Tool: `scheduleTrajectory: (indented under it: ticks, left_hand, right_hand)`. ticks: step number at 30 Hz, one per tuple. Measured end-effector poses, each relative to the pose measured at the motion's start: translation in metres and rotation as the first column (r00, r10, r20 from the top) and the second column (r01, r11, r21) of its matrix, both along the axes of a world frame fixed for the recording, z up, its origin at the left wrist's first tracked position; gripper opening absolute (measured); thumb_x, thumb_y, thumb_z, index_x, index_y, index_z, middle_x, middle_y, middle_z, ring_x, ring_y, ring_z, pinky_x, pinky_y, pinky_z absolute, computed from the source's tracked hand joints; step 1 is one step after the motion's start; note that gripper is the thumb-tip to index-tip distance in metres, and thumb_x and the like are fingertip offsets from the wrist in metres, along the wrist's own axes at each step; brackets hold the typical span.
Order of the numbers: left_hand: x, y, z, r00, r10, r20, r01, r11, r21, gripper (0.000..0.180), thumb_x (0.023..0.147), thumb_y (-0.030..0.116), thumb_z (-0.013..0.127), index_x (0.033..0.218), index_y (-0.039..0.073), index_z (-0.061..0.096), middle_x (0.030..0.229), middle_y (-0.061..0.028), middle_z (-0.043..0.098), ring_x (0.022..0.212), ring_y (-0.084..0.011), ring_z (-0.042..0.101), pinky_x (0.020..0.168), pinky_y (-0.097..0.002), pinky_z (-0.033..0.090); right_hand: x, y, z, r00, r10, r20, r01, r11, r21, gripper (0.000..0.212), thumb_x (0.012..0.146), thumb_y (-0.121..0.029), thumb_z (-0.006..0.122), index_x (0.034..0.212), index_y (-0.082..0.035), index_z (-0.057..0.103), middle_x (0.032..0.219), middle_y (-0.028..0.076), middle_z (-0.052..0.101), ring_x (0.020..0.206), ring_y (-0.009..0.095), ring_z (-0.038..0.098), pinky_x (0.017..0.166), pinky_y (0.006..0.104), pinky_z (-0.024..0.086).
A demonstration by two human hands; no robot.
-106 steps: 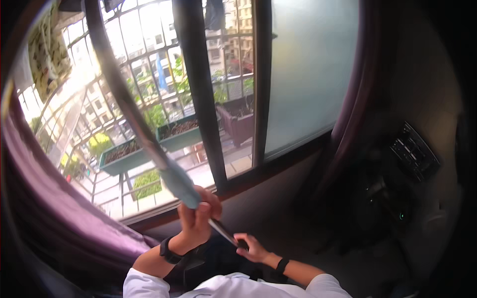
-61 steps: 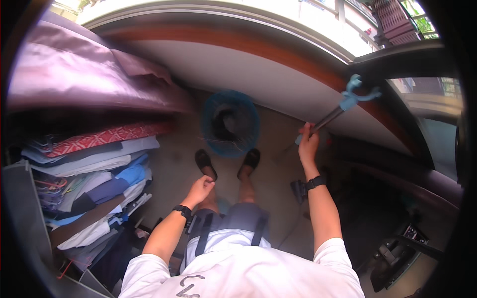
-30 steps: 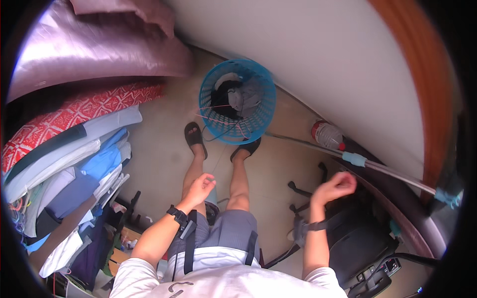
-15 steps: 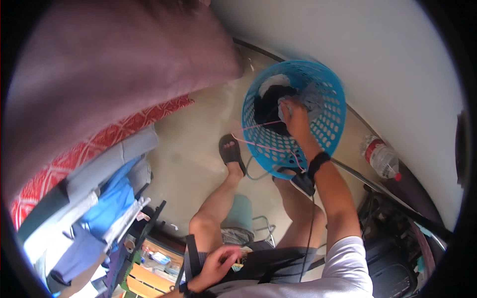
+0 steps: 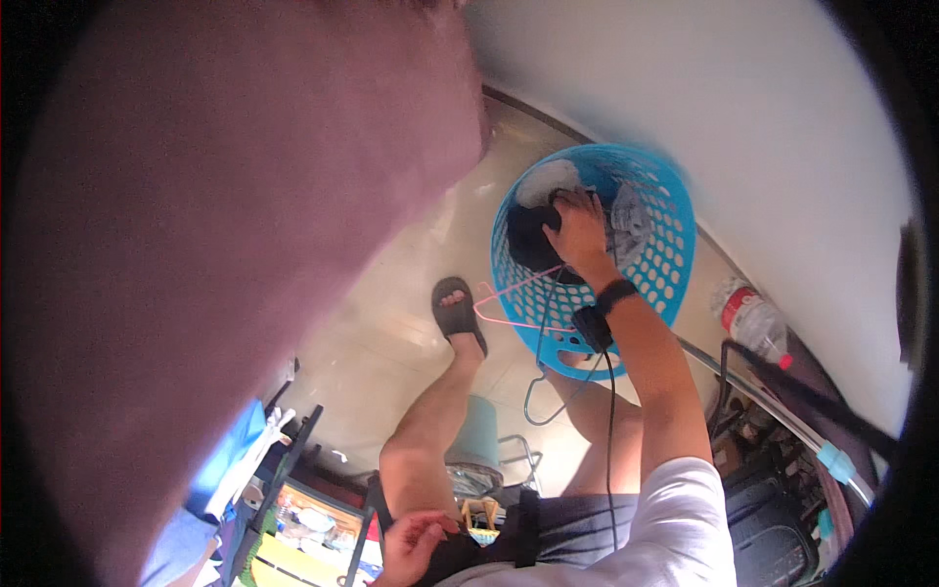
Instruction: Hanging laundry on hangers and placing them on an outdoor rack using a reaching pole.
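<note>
My right hand (image 5: 582, 235) reaches down into a blue perforated laundry basket (image 5: 675, 264). Its fingers and thumb are spread over a black garment (image 5: 530, 235), touching it. Beside that lie a white cloth (image 5: 548, 179) and a grey garment (image 5: 631, 217). A pink clothes hanger (image 5: 518, 286) and a blue-grey hanger (image 5: 529, 399) stick out over the near rim. What lies under my right palm is hidden. My left hand (image 5: 413, 550) rests by my thigh, fingers loosely bent apart, nothing in it.
A mauve cloth-covered surface (image 5: 245, 176) fills the left side. A white wall (image 5: 782, 147) stands at the right, with a clear plastic bottle (image 5: 753, 318) near it. A black cable (image 5: 613, 440) hangs from my right wrist. A light blue-green bin (image 5: 474, 430) stands between my legs.
My right hand has let go of the grey garment and moved onto the black one, its fingers spreading. The blue-grey hanger now hangs farther over the near rim. The view has shifted.
</note>
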State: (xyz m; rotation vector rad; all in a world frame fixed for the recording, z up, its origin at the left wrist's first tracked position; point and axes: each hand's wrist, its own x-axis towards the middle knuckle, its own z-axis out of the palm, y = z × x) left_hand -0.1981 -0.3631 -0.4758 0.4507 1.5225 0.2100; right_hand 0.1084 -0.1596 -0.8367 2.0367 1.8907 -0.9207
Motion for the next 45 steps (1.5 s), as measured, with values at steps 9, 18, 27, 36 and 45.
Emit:
scheduleTrajectory:
  ticks: [9,18,27,36,45]
  left_hand:
    - [0.024,0.074,0.02,0.997,-0.078,0.017,0.072,0.968,0.24,0.017,0.094,0.01,0.05,0.109,0.001,0.051,0.086,-0.0096,0.063,0.078,-0.0144,0.061,0.068,-0.026,0.048]
    - [0.054,0.101,0.067,0.968,-0.153,0.201,0.085,0.947,0.31,0.024,0.093,0.009,0.051,0.116,0.001,0.046,0.09,-0.0084,0.063,0.083,-0.0132,0.061,0.071,-0.0244,0.048]
    - [0.092,0.121,0.096,0.91,-0.393,0.134,0.31,0.857,0.411,0.066,0.084,0.015,0.065,0.14,0.01,0.029,0.117,-0.0138,0.055,0.107,-0.0209,0.054,0.092,-0.0339,0.044]
    - [0.158,0.141,0.167,0.847,-0.522,-0.095,0.304,0.33,0.894,0.081,0.074,0.017,0.074,0.14,0.005,0.029,0.136,-0.0209,0.041,0.127,-0.0332,0.04,0.104,-0.0341,0.034]
    - [0.156,0.206,0.281,0.894,-0.447,0.022,0.084,0.214,0.973,0.009,0.092,0.009,0.05,0.089,0.002,0.055,0.058,-0.0042,0.038,0.056,-0.0054,0.037,0.049,-0.0266,0.033]
  right_hand:
    - [0.064,-0.05,0.217,0.897,-0.164,-0.409,0.383,0.751,0.538,0.019,0.078,-0.004,0.057,0.096,0.002,0.054,0.129,0.018,0.049,0.126,0.04,0.039,0.106,0.0521,0.025]
    - [0.075,-0.112,0.377,0.598,-0.242,-0.764,0.725,0.571,0.386,0.029,0.095,-0.011,0.037,0.114,0.005,0.053,0.111,0.015,0.059,0.106,0.023,0.055,0.094,0.0365,0.041]
    - [0.057,-0.094,0.518,0.003,-0.225,-0.974,0.896,0.433,-0.097,0.036,0.096,-0.037,0.045,0.083,-0.003,0.046,0.07,0.01,0.05,0.068,0.025,0.053,0.086,0.0494,0.046]
    - [0.035,-0.096,0.712,0.154,-0.035,-0.987,0.771,0.629,0.098,0.058,0.094,-0.057,0.031,0.096,-0.003,0.051,0.071,0.004,0.042,0.063,0.018,0.043,0.07,0.0371,0.04]
    - [0.066,-0.123,0.851,0.292,0.023,-0.956,0.837,0.477,0.267,0.058,0.098,-0.051,0.025,0.093,0.0,0.052,0.085,0.009,0.055,0.083,0.022,0.056,0.085,0.0372,0.043]
